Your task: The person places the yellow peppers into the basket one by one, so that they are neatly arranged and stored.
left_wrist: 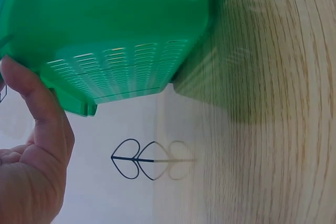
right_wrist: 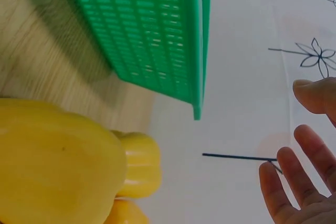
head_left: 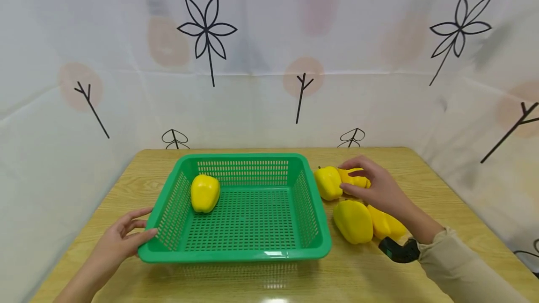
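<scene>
My left hand (head_left: 122, 235) grips the left rim of a green plastic basket (head_left: 236, 256), its thumb over the edge; the left wrist view shows the hand (left_wrist: 39, 145) at that rim from outside. Inside the basket, toward its left wall, lies a yellow bell pepper (head_left: 205, 193). My right hand (head_left: 376, 186) hovers over more yellow bell peppers right of the basket, thumb and fingers apart and holding nothing. Nearest its fingertips are a pepper (head_left: 327, 183) and another (head_left: 355, 179) partly hidden by the hand. Closer to me lie a large pepper (head_left: 353, 222) and one (head_left: 385, 223) partly behind the wrist.
Everything stands on a light wooden table (head_left: 139, 172). A white curtain (head_left: 261, 106) printed with flowers and twigs hangs behind and at both sides. A dark device (head_left: 400, 250) is strapped at the right wrist.
</scene>
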Motion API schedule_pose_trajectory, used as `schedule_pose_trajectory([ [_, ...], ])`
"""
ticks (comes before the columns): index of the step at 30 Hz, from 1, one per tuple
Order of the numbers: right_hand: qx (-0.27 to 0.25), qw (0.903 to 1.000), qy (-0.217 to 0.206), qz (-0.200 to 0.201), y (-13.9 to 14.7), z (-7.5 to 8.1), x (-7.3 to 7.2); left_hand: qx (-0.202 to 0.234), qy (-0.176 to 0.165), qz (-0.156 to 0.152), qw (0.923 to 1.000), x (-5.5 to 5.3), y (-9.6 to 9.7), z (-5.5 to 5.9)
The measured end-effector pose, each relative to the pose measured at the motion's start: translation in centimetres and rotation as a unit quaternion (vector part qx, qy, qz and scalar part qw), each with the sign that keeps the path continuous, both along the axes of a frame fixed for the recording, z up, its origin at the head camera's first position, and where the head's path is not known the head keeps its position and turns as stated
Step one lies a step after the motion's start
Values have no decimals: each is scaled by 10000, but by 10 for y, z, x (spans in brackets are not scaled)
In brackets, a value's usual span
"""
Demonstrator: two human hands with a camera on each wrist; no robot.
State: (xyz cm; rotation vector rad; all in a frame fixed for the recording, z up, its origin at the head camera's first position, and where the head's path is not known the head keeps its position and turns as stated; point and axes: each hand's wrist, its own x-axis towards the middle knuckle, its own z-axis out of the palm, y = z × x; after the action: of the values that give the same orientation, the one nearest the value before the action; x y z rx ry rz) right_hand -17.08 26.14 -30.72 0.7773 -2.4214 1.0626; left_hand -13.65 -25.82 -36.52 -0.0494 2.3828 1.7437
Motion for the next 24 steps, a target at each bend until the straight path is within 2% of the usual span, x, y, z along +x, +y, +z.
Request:
schedule_pose_trajectory([
  [7,-31,10000,24,-3,10,-8,4,24,34,-73,10000,-1,0,0],
  [13,109,9998,119,-107,18,-14,5,57,112,-11,9999,-1,0,-1],
  [24,440,9972,-4,-600,33,-25,11,27,107,21,9999,0,1,0],
])
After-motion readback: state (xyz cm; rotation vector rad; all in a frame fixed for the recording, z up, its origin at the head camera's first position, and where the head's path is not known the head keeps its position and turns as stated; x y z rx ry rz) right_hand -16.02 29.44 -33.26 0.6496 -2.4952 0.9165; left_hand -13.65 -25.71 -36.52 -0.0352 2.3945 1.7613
